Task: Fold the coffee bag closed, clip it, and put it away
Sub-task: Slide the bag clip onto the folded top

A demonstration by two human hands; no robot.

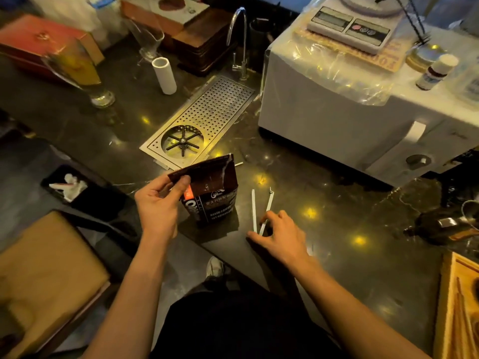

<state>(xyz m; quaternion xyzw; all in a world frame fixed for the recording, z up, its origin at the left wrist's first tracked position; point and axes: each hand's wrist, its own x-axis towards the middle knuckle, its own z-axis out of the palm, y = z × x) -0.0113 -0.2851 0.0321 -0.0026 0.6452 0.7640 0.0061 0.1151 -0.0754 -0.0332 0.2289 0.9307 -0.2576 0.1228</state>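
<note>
A dark brown coffee bag (212, 195) stands upright on the black marble counter (324, 216), its top flattened and bent toward the left. My left hand (158, 203) pinches the left corner of that folded top between thumb and fingers. To the right of the bag lies a white bag clip (260, 211), spread open in a narrow V. My right hand (280, 235) rests on the counter at the clip's hinged near end, with fingertips touching it; whether it grips the clip is not clear.
A perforated steel drip tray with a glass rinser (199, 123) and a tap (239, 40) lie behind the bag. A white appliance (350, 110) carrying a scale stands at right. Tall glasses (83, 73) and a white tube (164, 75) are at back left, a wooden tray (458, 307) at near right.
</note>
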